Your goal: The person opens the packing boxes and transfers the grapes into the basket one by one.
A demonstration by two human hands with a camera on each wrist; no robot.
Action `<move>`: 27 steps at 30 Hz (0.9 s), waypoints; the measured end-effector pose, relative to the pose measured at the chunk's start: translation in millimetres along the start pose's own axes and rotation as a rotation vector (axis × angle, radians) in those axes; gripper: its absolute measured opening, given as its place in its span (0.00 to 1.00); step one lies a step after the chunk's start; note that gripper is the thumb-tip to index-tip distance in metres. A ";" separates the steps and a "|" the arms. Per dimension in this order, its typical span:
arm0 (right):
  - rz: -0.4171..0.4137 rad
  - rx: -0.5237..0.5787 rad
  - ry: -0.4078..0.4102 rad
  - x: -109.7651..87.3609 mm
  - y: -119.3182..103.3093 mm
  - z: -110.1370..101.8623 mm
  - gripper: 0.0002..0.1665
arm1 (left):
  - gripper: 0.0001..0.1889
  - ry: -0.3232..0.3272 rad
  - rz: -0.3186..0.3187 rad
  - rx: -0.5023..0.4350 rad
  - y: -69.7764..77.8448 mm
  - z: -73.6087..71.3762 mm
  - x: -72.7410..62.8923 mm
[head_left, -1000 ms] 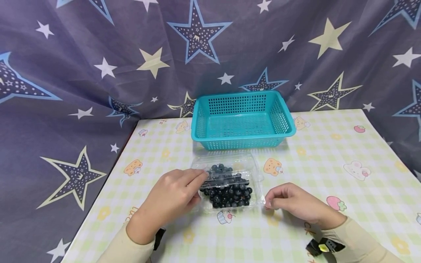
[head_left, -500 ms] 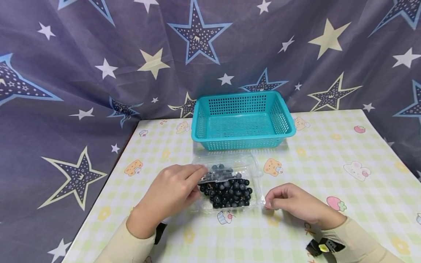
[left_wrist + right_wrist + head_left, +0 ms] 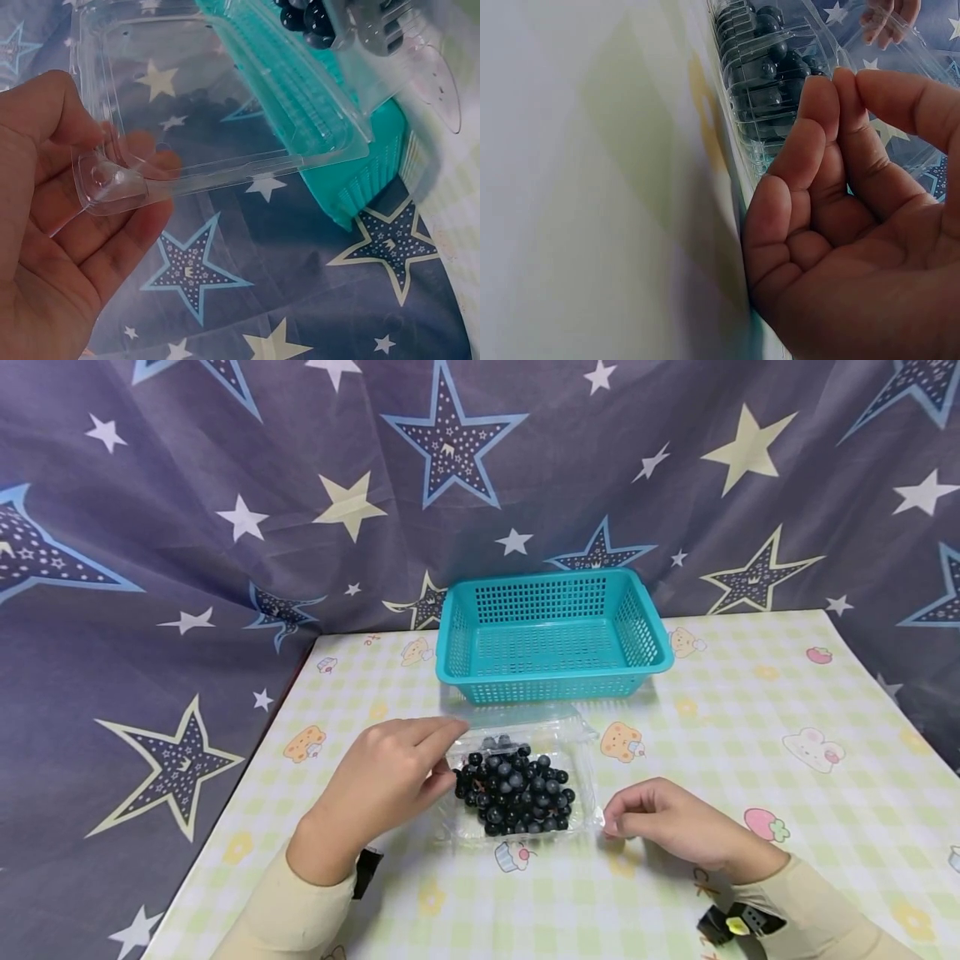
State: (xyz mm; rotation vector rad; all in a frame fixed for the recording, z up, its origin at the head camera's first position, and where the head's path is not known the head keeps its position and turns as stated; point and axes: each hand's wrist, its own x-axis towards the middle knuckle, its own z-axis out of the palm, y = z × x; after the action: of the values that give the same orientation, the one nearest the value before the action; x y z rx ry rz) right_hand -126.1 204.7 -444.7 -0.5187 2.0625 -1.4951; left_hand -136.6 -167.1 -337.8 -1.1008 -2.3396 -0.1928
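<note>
A clear plastic clamshell box [image 3: 590,789] lies in the middle of the table, holding a heap of dark round grapes [image 3: 517,797]. My left hand [image 3: 386,781] pinches the near left corner of its raised, tilted lid [image 3: 247,163] between thumb and fingers, as the left wrist view shows. At the box's right side, my right hand [image 3: 667,818] pinches the rim between thumb and fingertips, its other fingers curled close to the tabletop. In the right wrist view, grapes [image 3: 765,75] show through the ribbed wall.
Behind the box stands a teal plastic basket [image 3: 555,681] with perforated walls and nothing in it. A checked cloth with cartoon prints covers the table [image 3: 750,693]. A dark star-patterned curtain [image 3: 570,460] hangs along the back and left.
My left hand has lifted and moved slightly away from me, swinging the lid up and back, so more grapes show from above. The right hand and the basket have stayed in place.
</note>
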 end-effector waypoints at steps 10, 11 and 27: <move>-0.002 0.000 0.003 0.0 1.3 -0.1 0.11 | 0.21 0.044 -0.018 -0.008 -4.6 -2.2 7.7; -0.001 -0.002 0.005 0.0 1.3 -0.1 0.11 | 0.21 0.051 -0.021 -0.009 -5.0 -2.5 8.6; 0.011 -0.003 0.014 -0.9 -1.1 0.5 0.11 | 0.19 0.151 -0.065 -0.032 -20.8 -3.2 20.3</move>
State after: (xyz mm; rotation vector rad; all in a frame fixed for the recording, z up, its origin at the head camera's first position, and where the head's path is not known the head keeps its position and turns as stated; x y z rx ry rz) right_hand -125.1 204.5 -443.6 -0.4990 2.0748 -1.4940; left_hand -161.3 -168.2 -322.4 -0.9902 -2.2461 -0.3266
